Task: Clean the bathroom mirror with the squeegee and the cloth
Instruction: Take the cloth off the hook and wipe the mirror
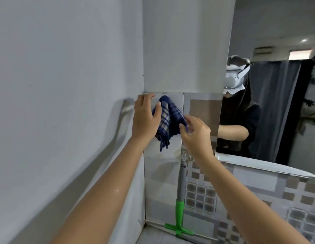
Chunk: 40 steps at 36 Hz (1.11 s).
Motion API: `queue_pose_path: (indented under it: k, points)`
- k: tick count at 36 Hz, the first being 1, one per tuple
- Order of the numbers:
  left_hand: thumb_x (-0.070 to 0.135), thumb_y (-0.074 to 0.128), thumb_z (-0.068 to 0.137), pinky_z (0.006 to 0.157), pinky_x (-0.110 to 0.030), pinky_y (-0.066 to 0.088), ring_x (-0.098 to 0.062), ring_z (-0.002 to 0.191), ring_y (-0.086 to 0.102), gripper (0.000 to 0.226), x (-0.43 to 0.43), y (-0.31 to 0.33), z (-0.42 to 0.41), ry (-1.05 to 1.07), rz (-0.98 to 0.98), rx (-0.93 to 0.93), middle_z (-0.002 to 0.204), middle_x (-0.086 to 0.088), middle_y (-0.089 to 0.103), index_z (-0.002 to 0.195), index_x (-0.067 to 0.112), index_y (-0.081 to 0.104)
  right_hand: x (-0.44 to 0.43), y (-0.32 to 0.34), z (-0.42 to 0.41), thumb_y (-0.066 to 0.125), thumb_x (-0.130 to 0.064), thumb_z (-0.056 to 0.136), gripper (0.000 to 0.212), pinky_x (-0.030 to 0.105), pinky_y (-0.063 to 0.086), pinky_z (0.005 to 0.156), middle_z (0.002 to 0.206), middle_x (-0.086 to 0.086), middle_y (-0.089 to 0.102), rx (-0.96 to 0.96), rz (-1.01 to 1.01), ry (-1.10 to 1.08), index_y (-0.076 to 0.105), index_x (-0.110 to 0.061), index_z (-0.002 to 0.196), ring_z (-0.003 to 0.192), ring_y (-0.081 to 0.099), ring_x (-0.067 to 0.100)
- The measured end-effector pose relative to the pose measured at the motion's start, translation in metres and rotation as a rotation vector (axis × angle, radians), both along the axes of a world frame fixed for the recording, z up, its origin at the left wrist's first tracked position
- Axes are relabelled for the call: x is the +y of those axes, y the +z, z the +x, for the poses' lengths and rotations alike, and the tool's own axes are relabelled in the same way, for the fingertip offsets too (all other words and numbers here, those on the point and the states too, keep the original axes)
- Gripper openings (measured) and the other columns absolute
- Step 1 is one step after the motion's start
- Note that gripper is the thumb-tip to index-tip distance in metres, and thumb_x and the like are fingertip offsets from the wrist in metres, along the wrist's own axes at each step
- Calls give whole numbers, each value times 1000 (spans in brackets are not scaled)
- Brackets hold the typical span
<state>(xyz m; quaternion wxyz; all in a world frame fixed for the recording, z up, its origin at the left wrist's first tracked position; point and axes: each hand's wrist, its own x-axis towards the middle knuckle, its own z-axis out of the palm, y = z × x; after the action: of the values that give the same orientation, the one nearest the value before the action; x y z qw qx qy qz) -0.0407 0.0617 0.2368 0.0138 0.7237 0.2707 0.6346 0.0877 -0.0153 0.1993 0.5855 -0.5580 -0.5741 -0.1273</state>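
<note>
A blue and white checked cloth hangs bunched against the tiled wall near the corner. My left hand grips its left side with thumb over the fabric. At the cloth's right edge, my right hand pinches the fabric between its fingertips. Below, a squeegee with a grey shaft, green lower handle and green blade hangs from a clear wall hook, blade down. The mirror is to the right, showing my reflection.
A plain grey wall closes the left side, meeting the tiled wall at a corner. Patterned brown and grey tiles run under the mirror. A white ledge lines the mirror's lower edge.
</note>
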Motion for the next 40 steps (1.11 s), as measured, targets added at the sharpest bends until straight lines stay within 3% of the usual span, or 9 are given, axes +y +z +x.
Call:
queue_pose_path:
  k: [4, 8, 16, 22, 26, 29, 32, 37, 40]
  points:
    - [23, 47, 95, 97, -37, 42, -23, 120, 42, 36, 21, 13, 5, 0, 9, 257, 130, -7, 45, 128, 13, 44, 19, 14, 2, 59, -12, 86, 23, 21, 43, 71, 97, 8, 59, -79, -88, -36, 61, -7, 108, 82, 53, 17]
    - [31, 40, 98, 104, -30, 32, -15, 131, 34, 45, 38, 7, 5, -86, -46, 363, 144, 0, 35, 140, 20, 32, 34, 14, 5, 58, -7, 83, 29, 23, 41, 73, 104, 9, 54, -98, -182, -54, 60, -7, 112, 85, 50, 18]
    - [25, 49, 95, 110, -28, 23, -13, 141, 17, 48, 40, 11, 5, -111, 38, 411, 148, 0, 32, 140, 16, 34, 35, 41, 20, 56, 6, 77, 24, 24, 44, 69, 87, 8, 65, -93, -65, -86, 71, -8, 88, 78, 56, 18]
    - [17, 57, 90, 111, -24, 16, -13, 142, 15, 53, 34, 20, 13, -182, 7, 436, 148, -2, 34, 139, 16, 35, 17, 91, 21, 55, 7, 79, 23, 1, 37, 68, 86, 1, 63, -118, 72, -77, 71, -8, 84, 76, 54, 11]
    - [18, 63, 82, 102, -37, 43, -16, 118, 48, 49, 21, 30, 17, -332, -112, 266, 125, 0, 53, 125, 28, 43, 3, 123, 12, 53, 10, 77, 27, 19, 44, 73, 84, -2, 60, -226, 109, -47, 72, -8, 80, 78, 55, 12]
    - [15, 68, 81, 91, -12, 44, -9, 103, 53, 48, 2, 42, 14, -385, -136, 134, 118, 2, 55, 122, 21, 44, -8, 139, 13, 53, 10, 78, 26, 6, 41, 70, 87, -1, 62, -233, 151, -45, 72, -8, 84, 79, 54, 9]
    - [20, 75, 77, 85, -21, 50, -10, 95, 56, 52, -21, 55, 10, -446, -109, 101, 106, 7, 52, 114, 20, 39, -24, 147, 17, 55, 7, 80, 25, 0, 39, 71, 89, -5, 61, -161, 184, -30, 72, -9, 89, 80, 55, 7]
    - [24, 75, 75, 74, -36, 56, -23, 85, 60, 48, -63, 54, 13, -515, -42, 206, 98, 2, 47, 99, 22, 33, -54, 144, 29, 56, 4, 80, 27, 31, 50, 87, 89, -7, 63, -119, 158, -57, 73, -15, 88, 88, 61, 13]
    - [25, 75, 75, 78, -37, 52, -18, 85, 56, 39, -82, 44, 20, -563, -127, 307, 94, 5, 52, 87, 34, 40, -70, 133, 39, 55, 5, 79, 28, 35, 53, 86, 87, -5, 65, -148, 121, -64, 73, -15, 88, 86, 63, 15]
